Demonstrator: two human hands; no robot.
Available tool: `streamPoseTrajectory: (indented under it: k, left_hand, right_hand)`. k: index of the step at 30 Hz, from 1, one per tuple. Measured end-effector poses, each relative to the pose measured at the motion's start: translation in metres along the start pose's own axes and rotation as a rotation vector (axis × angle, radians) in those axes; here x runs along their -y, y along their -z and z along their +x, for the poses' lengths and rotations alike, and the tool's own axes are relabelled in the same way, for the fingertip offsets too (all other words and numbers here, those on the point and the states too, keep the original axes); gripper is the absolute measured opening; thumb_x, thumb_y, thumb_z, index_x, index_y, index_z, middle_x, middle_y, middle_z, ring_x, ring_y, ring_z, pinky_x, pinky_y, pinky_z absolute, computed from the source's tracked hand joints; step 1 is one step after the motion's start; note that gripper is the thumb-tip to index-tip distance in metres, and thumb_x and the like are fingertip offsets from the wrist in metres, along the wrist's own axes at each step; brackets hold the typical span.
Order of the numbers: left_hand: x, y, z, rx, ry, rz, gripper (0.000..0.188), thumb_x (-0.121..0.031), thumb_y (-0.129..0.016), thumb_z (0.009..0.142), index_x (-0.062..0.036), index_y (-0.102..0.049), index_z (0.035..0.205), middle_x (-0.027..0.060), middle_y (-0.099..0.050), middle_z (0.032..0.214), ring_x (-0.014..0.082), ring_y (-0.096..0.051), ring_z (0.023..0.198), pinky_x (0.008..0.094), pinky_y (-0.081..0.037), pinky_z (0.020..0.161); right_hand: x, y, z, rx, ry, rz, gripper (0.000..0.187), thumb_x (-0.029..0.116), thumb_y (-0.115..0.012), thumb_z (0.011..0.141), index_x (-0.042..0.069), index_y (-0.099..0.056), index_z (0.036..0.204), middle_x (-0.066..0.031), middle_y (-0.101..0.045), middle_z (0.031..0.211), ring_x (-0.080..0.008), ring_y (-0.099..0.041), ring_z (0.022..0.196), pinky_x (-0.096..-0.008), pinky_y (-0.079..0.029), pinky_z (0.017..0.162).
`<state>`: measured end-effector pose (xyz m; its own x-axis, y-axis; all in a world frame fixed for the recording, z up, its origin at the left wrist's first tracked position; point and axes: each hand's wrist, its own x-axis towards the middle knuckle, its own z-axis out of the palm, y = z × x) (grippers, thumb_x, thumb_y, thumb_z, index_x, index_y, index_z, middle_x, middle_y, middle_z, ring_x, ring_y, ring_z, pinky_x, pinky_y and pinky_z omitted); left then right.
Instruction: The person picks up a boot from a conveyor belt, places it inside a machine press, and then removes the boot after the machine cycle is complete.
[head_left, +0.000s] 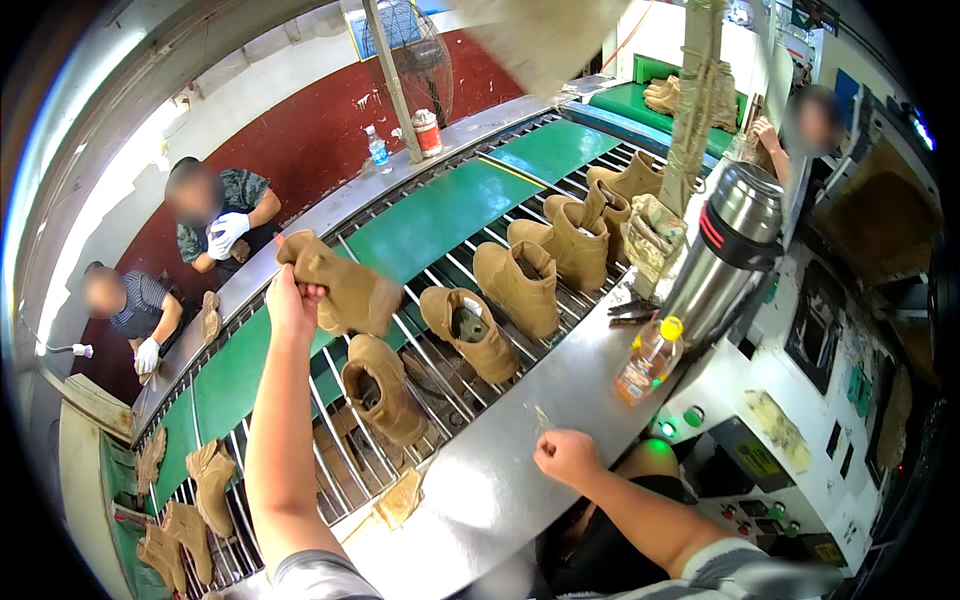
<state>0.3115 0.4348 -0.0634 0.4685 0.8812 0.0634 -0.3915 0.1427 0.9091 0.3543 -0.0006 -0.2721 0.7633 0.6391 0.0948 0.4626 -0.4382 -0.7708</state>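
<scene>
My left hand point(294, 308) is closed round the upper part of a tan boot point(352, 292), held tilted above the metal roller rack point(330, 440). My right hand point(568, 458) is curled over the steel ledge point(490, 480); its fingers are closed, and whatever may be in them is hidden. Below the held boot, another tan boot point(388, 395) stands on the rollers. Beyond it, a boot with something dark inside point(472, 335) and a further boot point(518, 290) continue the row. A flat tan piece point(400, 500) lies at the ledge's near edge.
A green belt point(400, 235) runs behind the row. On my right stand a juice bottle point(648, 362), a steel flask point(722, 255), a wrapped post point(692, 120) and a control panel point(770, 430). Two gloved people point(225, 215) work across the line. More boots point(212, 485) sit at left.
</scene>
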Motion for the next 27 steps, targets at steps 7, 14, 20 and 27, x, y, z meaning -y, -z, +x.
streamPoseTrajectory:
  k: [7,14,20,27]
  left_hand:
    - [-0.035,-0.055,-0.231,0.067,0.082,0.023,0.023,-0.024,-0.048,0.094,-0.0105,-0.048,0.076,0.0008,-0.049,0.052,0.0095,-0.041,0.033,0.0247,-0.035,0.028]
    - [0.008,-0.091,-0.418,0.11,0.27,-0.102,0.019,-0.01,-0.058,0.088,-0.004,-0.054,0.07,0.0055,-0.061,0.068,0.013,-0.058,0.053,0.0284,-0.05,0.049]
    - [0.031,-0.075,-0.468,0.963,0.212,-0.166,0.028,-0.013,-0.055,0.09,-0.0028,-0.05,0.065,0.0116,-0.055,0.06,0.019,-0.052,0.054,0.0302,-0.042,0.052]
    - [0.106,-0.046,-0.429,0.657,0.135,0.322,0.032,-0.007,-0.055,0.093,-0.006,-0.042,0.063,0.0048,-0.051,0.059,0.0125,-0.049,0.054,0.0256,-0.04,0.053]
  right_hand:
    - [0.061,-0.005,-0.034,0.682,-0.634,1.947,0.062,0.054,-0.047,0.092,0.01,-0.044,0.136,-0.0218,-0.058,0.123,-0.035,-0.06,0.107,-0.0482,-0.045,0.094]
    - [0.046,0.049,-0.115,0.464,-0.209,2.227,0.063,0.047,-0.032,0.095,0.003,-0.043,0.139,-0.02,-0.052,0.135,-0.0364,-0.053,0.121,-0.051,-0.038,0.106]
    - [0.004,0.168,-0.164,0.339,-0.068,2.109,0.077,0.046,-0.051,0.079,-0.001,-0.042,0.14,-0.0201,-0.052,0.135,-0.0372,-0.057,0.116,-0.0516,-0.045,0.1]
    - [-0.044,0.313,-0.197,-0.288,-0.119,1.65,0.08,0.025,-0.059,0.074,0.01,-0.032,0.148,-0.0136,-0.051,0.138,-0.0324,-0.057,0.117,-0.0449,-0.046,0.098]
